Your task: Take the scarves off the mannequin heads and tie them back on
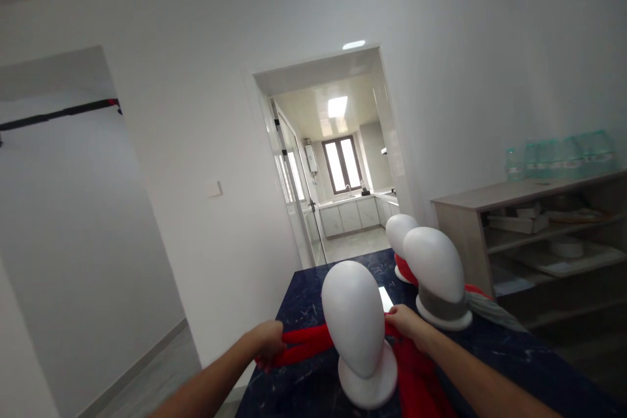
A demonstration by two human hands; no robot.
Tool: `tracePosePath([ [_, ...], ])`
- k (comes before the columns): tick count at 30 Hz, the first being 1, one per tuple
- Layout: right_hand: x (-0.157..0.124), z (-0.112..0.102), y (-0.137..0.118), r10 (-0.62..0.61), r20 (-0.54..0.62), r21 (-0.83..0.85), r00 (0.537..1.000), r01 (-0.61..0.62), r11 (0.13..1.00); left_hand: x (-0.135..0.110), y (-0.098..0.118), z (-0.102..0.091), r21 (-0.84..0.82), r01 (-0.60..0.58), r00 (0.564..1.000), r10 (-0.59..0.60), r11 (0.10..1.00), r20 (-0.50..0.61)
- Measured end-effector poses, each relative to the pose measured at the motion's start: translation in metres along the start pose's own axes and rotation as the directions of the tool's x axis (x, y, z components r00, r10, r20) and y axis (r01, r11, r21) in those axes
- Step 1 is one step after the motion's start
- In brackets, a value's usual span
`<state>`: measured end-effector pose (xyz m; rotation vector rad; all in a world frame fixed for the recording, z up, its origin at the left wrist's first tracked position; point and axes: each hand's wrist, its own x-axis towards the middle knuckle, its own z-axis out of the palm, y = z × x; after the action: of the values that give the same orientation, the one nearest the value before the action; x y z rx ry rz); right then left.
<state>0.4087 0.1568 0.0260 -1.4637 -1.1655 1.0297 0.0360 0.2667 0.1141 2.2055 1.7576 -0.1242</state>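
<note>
A white mannequin head (350,307) stands on its round base on the dark blue table, close in front of me. Behind its neck runs a red scarf (311,337), pulled out to both sides. My left hand (269,341) is closed around the scarf on the left. On the right, my right hand (405,323) pinches the scarf beside the head, and a long loose part hangs down below it over the table. The stretch of scarf behind the mannequin head is hidden.
Farther right stand a mannequin head with a grey scarf (441,305) and another mannequin head (399,232) with red cloth. The dark blue table (306,297) reaches toward a kitchen doorway. A wooden shelf (458,209) on the right carries several water bottles (563,157).
</note>
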Motion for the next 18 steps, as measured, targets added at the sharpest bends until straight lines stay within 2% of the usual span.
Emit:
tracePosePath([
  [3,-0.003,0.003,0.013,0.032,-0.072,-0.049,0.997,-0.036,0.998,-0.028,0.002,0.017,-0.054,-0.035,0.977,0.045,0.998,0.209],
  [4,-0.003,0.005,0.018,0.038,-0.100,-0.066,0.994,-0.044,0.997,-0.038,0.006,0.026,-0.130,-0.055,0.956,0.089,0.990,0.278],
  [6,-0.001,0.009,0.028,0.047,-0.158,-0.107,0.986,-0.065,0.992,-0.057,0.021,0.051,-0.365,-0.054,0.879,0.217,0.930,0.424],
  [8,0.001,0.013,0.036,0.047,-0.216,-0.162,0.975,-0.083,0.983,-0.074,0.045,0.086,-0.623,0.025,0.782,0.373,0.782,0.500],
  [10,0.002,0.016,0.042,0.021,-0.261,-0.226,0.965,-0.082,0.971,-0.083,0.078,0.128,-0.823,0.104,0.748,0.501,0.559,0.435],
  [11,0.001,0.018,0.043,0.000,-0.276,-0.258,0.961,-0.074,0.963,-0.085,0.096,0.148,-0.884,0.151,0.702,0.582,0.442,0.411],
  [12,0.000,0.019,0.043,-0.023,-0.287,-0.287,0.958,-0.063,0.956,-0.085,0.115,0.167,-0.930,0.189,0.685,0.636,0.317,0.356],
  [13,-0.001,0.019,0.043,-0.043,-0.292,-0.310,0.955,-0.053,0.949,-0.083,0.133,0.183,-0.964,0.195,0.728,0.633,0.179,0.265],
  [14,-0.003,0.020,0.042,-0.057,-0.293,-0.328,0.955,-0.044,0.944,-0.080,0.149,0.197,-0.985,0.165,0.802,0.575,0.047,0.162],
  [15,-0.005,0.020,0.041,-0.068,-0.287,-0.339,0.956,-0.035,0.940,-0.076,0.162,0.207,-0.993,0.112,0.845,0.530,-0.032,0.078],
  [16,-0.008,0.019,0.040,-0.076,-0.275,-0.343,0.959,-0.023,0.939,-0.072,0.173,0.213,-0.994,0.056,0.878,0.480,-0.093,0.005],
  [18,-0.016,0.017,0.038,-0.091,-0.233,-0.332,0.968,0.008,0.943,-0.067,0.186,0.219,-0.987,-0.012,0.909,0.409,-0.158,-0.077],
])
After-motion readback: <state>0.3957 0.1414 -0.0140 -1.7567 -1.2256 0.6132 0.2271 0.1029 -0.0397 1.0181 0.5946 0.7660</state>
